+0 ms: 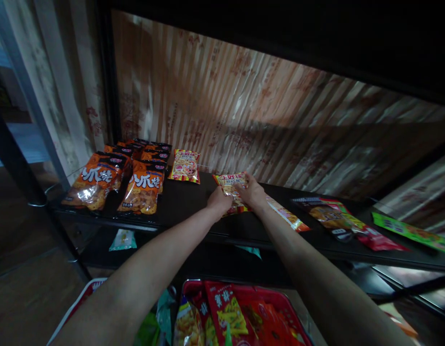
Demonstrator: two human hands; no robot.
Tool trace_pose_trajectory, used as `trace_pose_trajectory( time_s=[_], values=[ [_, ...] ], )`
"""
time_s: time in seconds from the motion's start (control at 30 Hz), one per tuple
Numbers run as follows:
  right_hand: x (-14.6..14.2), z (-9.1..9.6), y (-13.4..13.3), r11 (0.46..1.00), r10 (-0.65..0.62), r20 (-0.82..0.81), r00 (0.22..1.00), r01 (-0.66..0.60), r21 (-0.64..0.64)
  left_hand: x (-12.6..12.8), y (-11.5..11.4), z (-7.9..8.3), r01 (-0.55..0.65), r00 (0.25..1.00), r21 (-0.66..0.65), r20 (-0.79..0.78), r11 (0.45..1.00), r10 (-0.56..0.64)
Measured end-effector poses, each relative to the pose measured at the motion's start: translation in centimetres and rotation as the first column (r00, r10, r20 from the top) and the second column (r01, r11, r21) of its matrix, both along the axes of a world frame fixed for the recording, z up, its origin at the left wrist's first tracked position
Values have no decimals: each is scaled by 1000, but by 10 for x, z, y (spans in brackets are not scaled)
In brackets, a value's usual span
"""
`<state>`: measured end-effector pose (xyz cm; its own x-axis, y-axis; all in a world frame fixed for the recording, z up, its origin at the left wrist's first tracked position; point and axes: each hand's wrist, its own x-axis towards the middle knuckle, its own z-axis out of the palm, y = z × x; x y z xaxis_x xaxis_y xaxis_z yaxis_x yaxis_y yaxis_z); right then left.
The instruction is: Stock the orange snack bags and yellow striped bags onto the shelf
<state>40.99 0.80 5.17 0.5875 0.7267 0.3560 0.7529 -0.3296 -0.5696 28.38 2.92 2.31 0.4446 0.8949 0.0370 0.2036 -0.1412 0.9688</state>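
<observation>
Both my hands reach onto a dark shelf [186,206] and meet on a yellow and red snack packet [231,184] lying flat in the shelf's middle. My left hand [218,201] grips the packet's near left edge with curled fingers. My right hand [251,192] lies over its right side with fingers closed on it. A matching packet [185,166] lies a little to the left, apart from both hands.
Orange snack bags [94,181] lie in rows at the shelf's left end. Other packets lie at the right: an orange one [287,216], a red and green one [347,221], a green one [413,233]. A red basket [244,312] of snacks sits below.
</observation>
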Motion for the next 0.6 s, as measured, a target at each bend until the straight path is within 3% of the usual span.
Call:
trace_pose_trajectory(
  time_s=[0.13,0.23,0.3,0.47,0.6],
  values=[
    [-22,12,-23,951,218,-245,945,-150,269,-32,-16,9,-40,994,124,106,991,27],
    [-51,10,-64,870,397,-454,798,-169,464,-70,-44,4,-24,975,228,220,973,-28],
    [-77,0,-100,845,451,-535,714,-149,513,-99,-71,-10,-31,961,234,274,972,-35],
    [-135,-42,-180,888,434,-730,527,-116,444,-161,-136,-59,85,952,32,291,996,-91],
    [-151,-70,-210,896,444,-808,388,-179,407,-182,-161,-87,230,886,-211,450,950,-115]
  ],
)
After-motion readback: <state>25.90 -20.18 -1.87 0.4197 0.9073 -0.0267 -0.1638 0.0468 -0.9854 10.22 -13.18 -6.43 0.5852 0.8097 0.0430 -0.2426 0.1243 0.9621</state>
